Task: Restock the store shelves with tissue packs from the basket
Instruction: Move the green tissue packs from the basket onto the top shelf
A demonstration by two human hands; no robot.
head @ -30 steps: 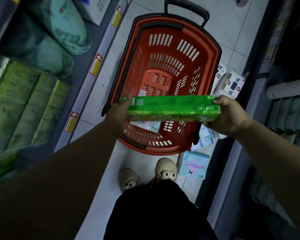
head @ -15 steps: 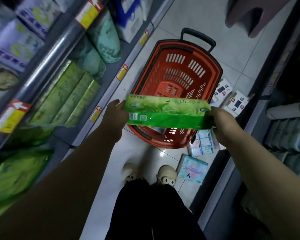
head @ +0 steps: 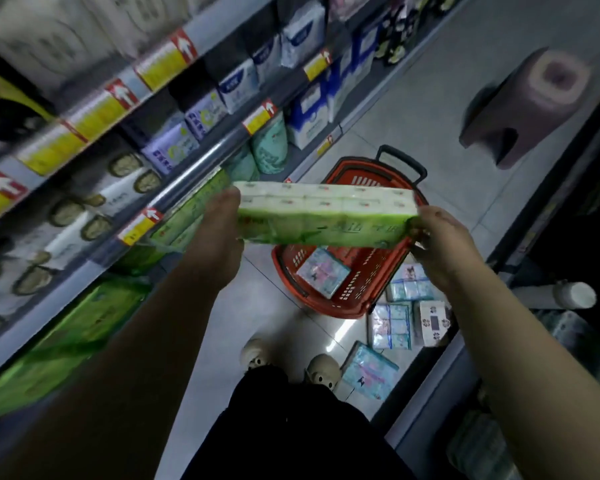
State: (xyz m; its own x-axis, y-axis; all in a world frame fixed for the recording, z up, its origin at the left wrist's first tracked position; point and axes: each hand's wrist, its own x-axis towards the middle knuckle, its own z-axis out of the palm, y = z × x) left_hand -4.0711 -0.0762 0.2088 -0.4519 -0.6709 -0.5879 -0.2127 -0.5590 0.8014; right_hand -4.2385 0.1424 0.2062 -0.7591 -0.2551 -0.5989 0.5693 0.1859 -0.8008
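Note:
A long green tissue pack is held level above the red basket, which stands on the floor. My left hand grips the pack's left end and my right hand grips its right end. One pale blue tissue pack lies inside the basket. Matching green packs lie on the lower left shelf, close to my left hand.
Shelves with yellow price tags fill the left side. Several tissue packs lie on the floor right of the basket, by my shoes. A dark stool stands further down the aisle. Another shelf unit borders the right.
Both hands have lifted the green pack higher above the basket and tilted its white top face into view. The view has swung up toward the left shelves.

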